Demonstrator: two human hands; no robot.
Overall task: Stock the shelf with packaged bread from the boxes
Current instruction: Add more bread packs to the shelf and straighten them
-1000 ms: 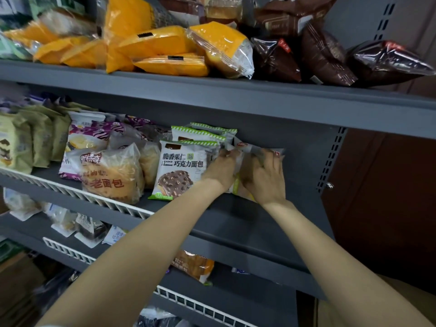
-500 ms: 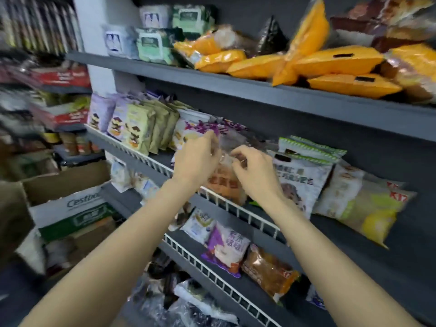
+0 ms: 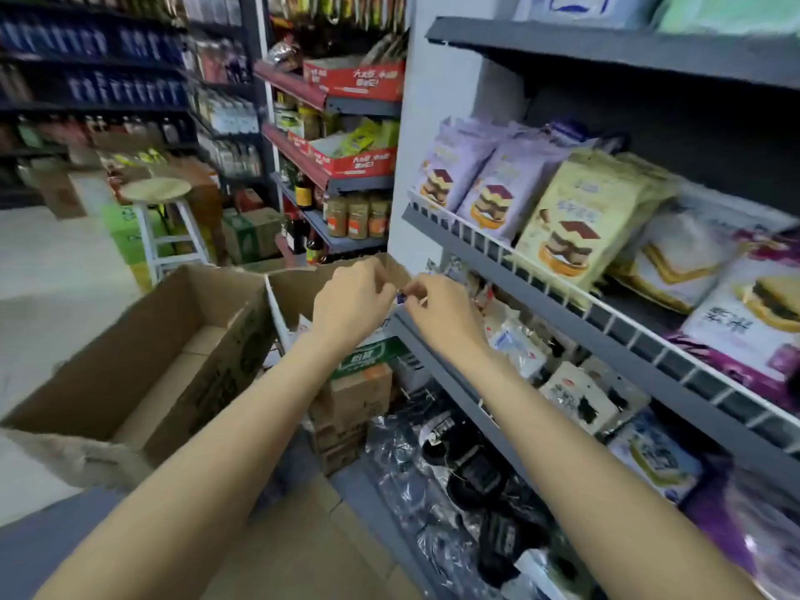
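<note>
My left hand [image 3: 353, 303] and my right hand [image 3: 441, 311] hover close together, fingertips almost touching, at the left end of the grey shelf unit [image 3: 649, 370]. Both have curled fingers, and I see no bread pack in either. A tiny blue speck shows between the fingertips; what it is stays unclear. Right behind and below my hands stands an open cardboard box [image 3: 285, 292] with some packs inside. On the shelf behind a white wire rail [image 3: 558, 292] stand purple cake packs [image 3: 498, 184] and a pale green pack [image 3: 580, 218].
A large open cardboard box [image 3: 143, 352] sits at the left, apparently holding nothing. Smaller stacked cartons [image 3: 359, 383] lie under my hands. Lower shelves hold wrapped packs [image 3: 575, 396] and dark bags [image 3: 476, 469]. A round stool [image 3: 160, 197] and other aisles stand farther back.
My view has swung left and down, from the middle shelf to the shelf's left end and the boxes. Both hands left the bread packs on the shelf and now hang above the box.
</note>
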